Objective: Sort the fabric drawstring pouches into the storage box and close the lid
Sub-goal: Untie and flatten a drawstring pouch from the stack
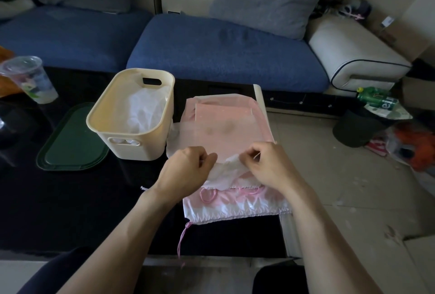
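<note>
Both forearms reach forward over the near edge of the dark bench [70, 199], wrists level, knuckles up. Left hand [188, 166]: fingers curled, grip closed, pinching the near edge of a sheer white pouch [226, 171]. Right hand [266, 164]: fingers likewise curled, pinching the same edge just beside the left; hands nearly touching. The white pouch lies atop a stack of pink pouches [226, 124] at the bench's right end; a pink drawstring [184, 237] trails off the near side. Cream storage box [131, 114] stands open just left of the stack, white fabric inside. Green lid [70, 143] lies flat left of the box, touching it or nearly so. Plastic cup [28, 79] at far left.
</note>
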The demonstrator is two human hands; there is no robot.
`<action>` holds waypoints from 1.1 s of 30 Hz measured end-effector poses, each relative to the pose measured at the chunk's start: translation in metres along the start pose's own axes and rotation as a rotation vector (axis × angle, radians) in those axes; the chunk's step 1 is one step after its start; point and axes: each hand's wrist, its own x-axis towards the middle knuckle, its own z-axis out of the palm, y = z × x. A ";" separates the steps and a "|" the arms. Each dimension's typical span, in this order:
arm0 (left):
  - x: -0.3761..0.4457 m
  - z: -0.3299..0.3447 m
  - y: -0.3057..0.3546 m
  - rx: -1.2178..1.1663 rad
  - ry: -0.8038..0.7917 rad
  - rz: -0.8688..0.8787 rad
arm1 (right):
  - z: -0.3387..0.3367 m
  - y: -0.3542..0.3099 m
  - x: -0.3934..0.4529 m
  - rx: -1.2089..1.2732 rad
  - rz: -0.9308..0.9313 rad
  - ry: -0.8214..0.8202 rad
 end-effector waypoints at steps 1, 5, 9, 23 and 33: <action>0.002 -0.003 -0.001 -0.042 -0.062 -0.046 | 0.001 0.000 -0.001 0.000 0.002 -0.041; 0.002 -0.009 0.003 -0.250 -0.400 -0.189 | 0.005 -0.001 -0.004 -0.053 -0.017 -0.087; 0.002 -0.007 0.006 -0.340 -0.233 -0.306 | 0.007 -0.003 -0.006 -0.133 -0.001 -0.108; 0.007 0.007 0.015 -0.628 -0.345 -0.251 | 0.008 -0.007 -0.005 -0.053 0.017 -0.196; 0.007 0.012 0.008 -0.539 -0.440 -0.206 | -0.005 -0.010 -0.007 0.035 0.031 -0.209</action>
